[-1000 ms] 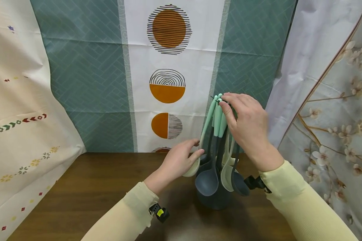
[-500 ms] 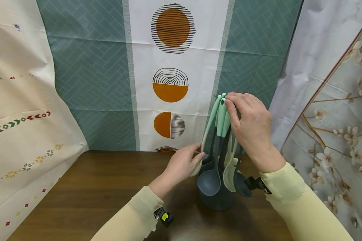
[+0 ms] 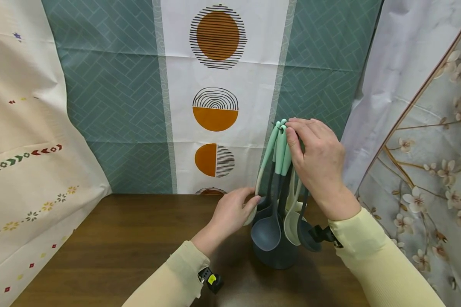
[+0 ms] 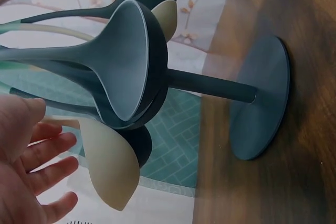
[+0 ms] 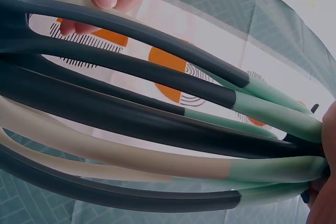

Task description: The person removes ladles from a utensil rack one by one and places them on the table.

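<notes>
A dark blue utensil stand (image 4: 210,85) with a round base (image 3: 276,259) is upright on the table, hung with several dark and cream utensils that have mint handle ends (image 3: 281,151). On its left side, my left hand (image 3: 232,212) pinches a cream ladle (image 4: 110,161) low on its shaft, just above the bowl; the other fingers spread behind. My right hand (image 3: 318,155) grips the top of the stand, where the handles hang from hooks. A dark blue ladle (image 3: 266,233) faces me. Behind the right fingers, most of the stand's top is hidden.
The stand is on a brown wooden table (image 3: 138,247). A teal and white cloth (image 3: 115,106) hangs along the back. Patterned cloths close off the left (image 3: 27,140) and right (image 3: 430,170) sides.
My left hand has shifted slightly right and the cream ladle has swung in closer to the stand. The right hand keeps its place at the top. The head view moved a little.
</notes>
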{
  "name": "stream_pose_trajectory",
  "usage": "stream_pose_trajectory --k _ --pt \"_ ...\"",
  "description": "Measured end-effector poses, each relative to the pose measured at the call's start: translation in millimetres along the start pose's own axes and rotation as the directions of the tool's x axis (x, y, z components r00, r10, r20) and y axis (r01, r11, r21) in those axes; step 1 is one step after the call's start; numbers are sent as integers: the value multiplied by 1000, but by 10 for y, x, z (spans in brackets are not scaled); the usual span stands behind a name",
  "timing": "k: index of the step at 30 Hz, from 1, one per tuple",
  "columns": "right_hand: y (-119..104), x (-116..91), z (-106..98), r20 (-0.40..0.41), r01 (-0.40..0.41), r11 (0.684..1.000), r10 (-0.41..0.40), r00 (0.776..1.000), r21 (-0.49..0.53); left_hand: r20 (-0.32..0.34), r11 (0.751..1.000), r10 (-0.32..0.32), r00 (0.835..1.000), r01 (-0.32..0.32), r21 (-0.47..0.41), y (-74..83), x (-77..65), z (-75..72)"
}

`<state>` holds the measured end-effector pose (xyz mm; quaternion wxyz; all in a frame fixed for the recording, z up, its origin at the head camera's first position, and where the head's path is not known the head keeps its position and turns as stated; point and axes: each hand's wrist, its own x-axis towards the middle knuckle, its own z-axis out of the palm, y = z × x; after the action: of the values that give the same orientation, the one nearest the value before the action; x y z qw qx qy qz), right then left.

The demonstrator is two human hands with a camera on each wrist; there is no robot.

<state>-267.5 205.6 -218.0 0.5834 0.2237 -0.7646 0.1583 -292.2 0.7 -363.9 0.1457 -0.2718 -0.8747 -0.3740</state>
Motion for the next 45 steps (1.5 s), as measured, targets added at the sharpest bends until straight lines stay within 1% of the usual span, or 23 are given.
stream_pose_trajectory --k 6,14,22,30,38,41,45 --pt "4 -5 3 7 10 1000 -10 1000 -9 -20 1000 18 1000 -18 -21 -1 -3 4" --pt "5 -3 21 -8 7 1000 -7 1000 1 -37 999 10 999 -11 -35 2 8 9" --pt "10 -7 36 -24 17 1000 -17 1000 8 -57 1000 18 998 -19 -8 9 11 -20" --pt "18 -26 52 -21 23 1000 -22 1000 7 -71 1000 22 997 -22 -1 -1 -12 -47" --pt "5 -55 64 -23 20 1000 -20 1000 10 -95 999 -4 996 1 -40 -53 -60 -71" --pt "3 -55 68 -31 22 1000 -22 999 12 -108 998 -2 994 -4 -57 -72 -66 -79" --pt "4 -42 68 -37 27 1000 -27 999 14 -141 997 15 990 -26 -78 -91 -66 -98"
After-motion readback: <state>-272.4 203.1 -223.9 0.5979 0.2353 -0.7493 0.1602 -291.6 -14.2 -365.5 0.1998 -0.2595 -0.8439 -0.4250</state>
